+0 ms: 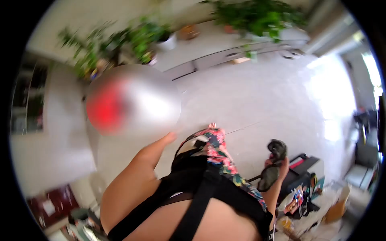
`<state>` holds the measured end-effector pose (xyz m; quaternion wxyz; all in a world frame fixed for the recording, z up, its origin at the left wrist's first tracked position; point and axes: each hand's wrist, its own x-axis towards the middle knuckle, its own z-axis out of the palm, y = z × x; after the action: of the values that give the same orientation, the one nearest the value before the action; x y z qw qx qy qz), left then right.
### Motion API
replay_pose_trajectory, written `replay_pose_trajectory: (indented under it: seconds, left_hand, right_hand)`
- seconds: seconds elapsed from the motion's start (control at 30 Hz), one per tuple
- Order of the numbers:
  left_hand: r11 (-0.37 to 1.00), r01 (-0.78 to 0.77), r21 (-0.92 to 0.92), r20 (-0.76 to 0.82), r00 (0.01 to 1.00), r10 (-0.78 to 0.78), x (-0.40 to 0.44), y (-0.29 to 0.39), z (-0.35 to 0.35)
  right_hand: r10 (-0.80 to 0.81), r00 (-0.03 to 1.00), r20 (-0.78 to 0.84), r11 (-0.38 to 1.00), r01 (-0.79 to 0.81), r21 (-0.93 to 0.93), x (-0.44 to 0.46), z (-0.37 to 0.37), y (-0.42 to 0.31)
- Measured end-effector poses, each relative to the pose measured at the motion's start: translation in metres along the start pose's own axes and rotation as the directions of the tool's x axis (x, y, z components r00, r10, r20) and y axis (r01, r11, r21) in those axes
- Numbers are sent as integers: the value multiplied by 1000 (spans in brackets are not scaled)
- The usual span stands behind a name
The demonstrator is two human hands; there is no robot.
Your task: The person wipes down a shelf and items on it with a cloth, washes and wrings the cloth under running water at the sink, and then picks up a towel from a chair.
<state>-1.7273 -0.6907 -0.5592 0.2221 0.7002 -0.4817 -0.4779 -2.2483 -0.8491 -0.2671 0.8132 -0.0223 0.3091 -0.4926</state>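
My right hand (284,168) is closed around a dark olive, crumpled item (268,178) that looks like cloth. One bunched part sticks up above the fingers and another hangs below; its exact kind is hard to make out. At the end of my bent left arm, only a bit of my left hand (171,137) shows, by the lower edge of a blurred oval patch. Its fingers cannot be seen clearly. Floral fabric (219,148) and black straps lie across my body between the two arms.
A long low cabinet (209,42) with potted plants (257,18) runs along the far wall. Pale shiny floor (241,92) stretches before me. At right are a dark bag or case (297,176) and a cluttered table (317,217); a dark red item (52,205) is at lower left.
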Motion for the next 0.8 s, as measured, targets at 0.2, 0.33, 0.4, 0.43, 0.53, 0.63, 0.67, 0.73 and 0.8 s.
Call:
replay_pose_trajectory:
  seconds: [0.2, 0.33, 0.4, 0.43, 0.53, 0.63, 0.67, 0.73, 0.8]
  left_hand:
    - [753, 220, 620, 358, 775, -521, 93, 1, 63]
    - [815, 280, 507, 271, 846, -459, 210, 236, 85]
    - [860, 127, 495, 455, 805, -381, 322, 305, 110]
    - [815, 52, 578, 386, 862, -329, 392, 343, 138]
    - [674, -148, 724, 271, 959, -80, 528, 483, 223]
    - [672, -387, 631, 262, 922, 285, 595, 665, 321]
    - [769, -423, 480, 310, 901, 302, 614, 710, 358]
    - [843, -444, 304, 358, 873, 331, 637, 782, 437]
    - [837, -534, 120, 454, 779, 432, 638, 831, 511]
  right_hand:
    - [-234, 944, -234, 960, 263, 99, 36, -50, -108]
    - [-373, 869, -325, 876, 446, 185, 42, -61, -211]
    - [-487, 785, -382, 804, 574, 156, 28, -63, -270]
    - [-578, 714, -394, 756, 651, 71, 23, -73, -301]
    - [-677, 520, -520, 595, 803, 29, -3, -102, -363]
    - [-671, 447, -591, 473, 873, 123, -19, -149, -400]
    - [-637, 440, -633, 471, 872, 132, -18, -173, -410]
    - [-489, 499, -716, 416, 854, 311, -20, -212, -436]
    - [-334, 492, -804, 342, 858, 384, -19, -257, -469]
